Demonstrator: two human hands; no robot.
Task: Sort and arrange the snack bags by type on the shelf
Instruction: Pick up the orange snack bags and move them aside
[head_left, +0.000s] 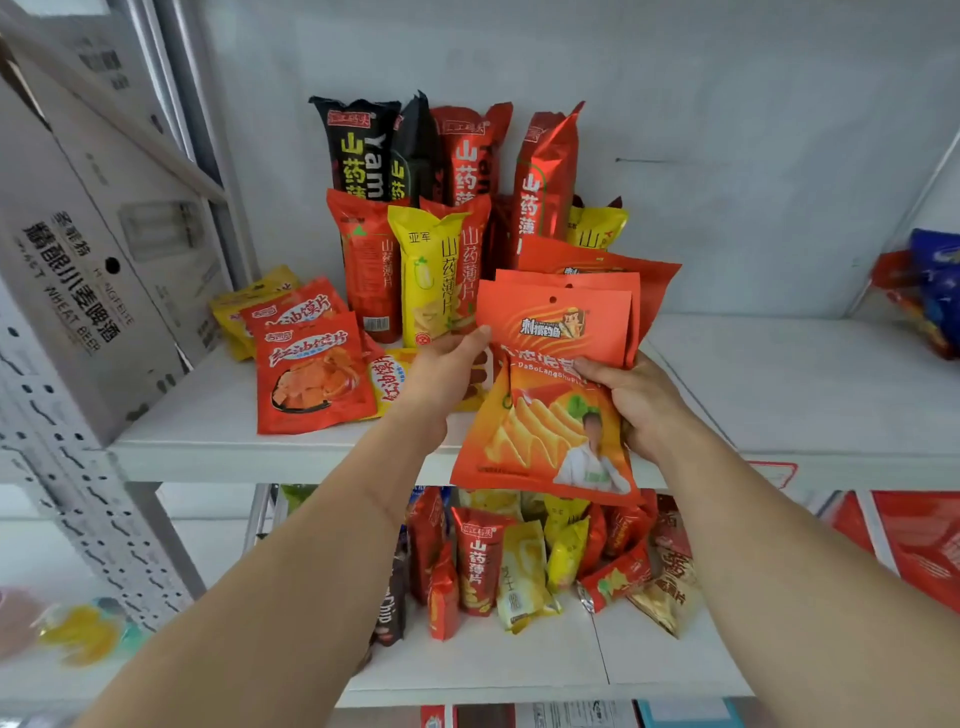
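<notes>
Both hands grip orange snack bags over the shelf edge.
Right hand (641, 402) holds the orange chip bag (545, 431), long axis upright; left hand (447, 371) pinches the stacked orange pouches (558, 322) behind; yam-chip bags (415, 208) stand farther back on the shelf (779, 395).

Grey beer carton (98, 249) (leaning, left)
</notes>
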